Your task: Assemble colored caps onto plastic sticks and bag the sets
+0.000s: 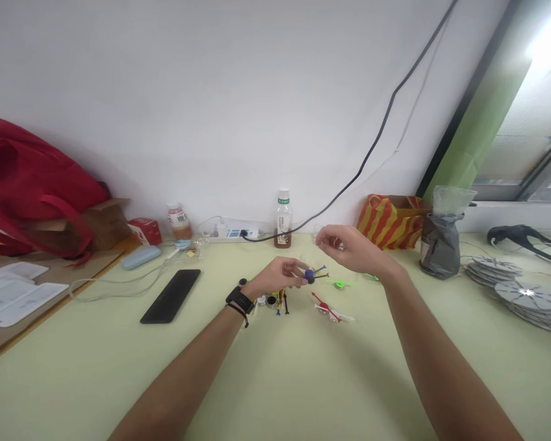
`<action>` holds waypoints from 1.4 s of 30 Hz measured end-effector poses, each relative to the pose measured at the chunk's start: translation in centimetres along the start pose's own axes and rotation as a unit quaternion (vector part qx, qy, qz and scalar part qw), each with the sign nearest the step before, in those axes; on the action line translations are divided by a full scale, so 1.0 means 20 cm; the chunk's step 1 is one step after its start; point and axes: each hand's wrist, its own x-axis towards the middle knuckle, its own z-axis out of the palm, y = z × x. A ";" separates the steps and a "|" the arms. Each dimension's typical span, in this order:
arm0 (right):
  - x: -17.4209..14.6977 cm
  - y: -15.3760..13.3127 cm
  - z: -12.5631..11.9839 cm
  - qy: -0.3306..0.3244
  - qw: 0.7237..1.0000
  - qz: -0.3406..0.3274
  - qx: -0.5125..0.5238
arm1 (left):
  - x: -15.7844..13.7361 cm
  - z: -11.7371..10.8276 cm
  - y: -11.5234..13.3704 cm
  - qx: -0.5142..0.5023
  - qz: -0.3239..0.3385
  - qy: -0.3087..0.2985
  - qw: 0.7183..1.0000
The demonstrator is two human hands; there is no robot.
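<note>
My left hand (281, 274), with a black watch at its wrist, is closed on a small blue pointer piece (309, 275). The piece has a round hub and thin arms that stick out to the right, one blue and one darker. Just above it and to the right, my right hand (345, 246) has thumb and fingers pinched together; what they hold, if anything, cannot be made out. A red and white pointer piece (325, 307) lies on the table below, and a bright green one (340, 285) lies beneath my right hand. Several mixed-colour pointers (280, 301) are partly hidden under my left hand.
A black phone (171, 296) lies left on the pale table (275, 386). At the wall stand a bottle (283, 220) and a power strip (241, 233) with a black cable. To the right are a striped bag (390, 223), a grey bag (441, 245) and stacked discs (528, 300).
</note>
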 end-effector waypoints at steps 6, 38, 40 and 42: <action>0.01 -0.01 0.02 0.014 0.999 -0.024 0.017 | -0.02 0.04 0.04 0.037 0.006 0.007 0.999; -0.01 0.48 0.03 0.012 0.985 0.167 0.045 | -0.01 0.02 -0.03 0.026 -0.030 0.081 0.996; -0.01 0.39 -0.02 0.135 0.976 0.129 0.109 | 0.00 0.02 -0.04 0.042 -0.035 0.089 0.995; 0.00 0.28 -0.06 0.249 0.952 0.085 0.156 | 0.00 0.02 -0.06 0.055 -0.036 0.100 0.993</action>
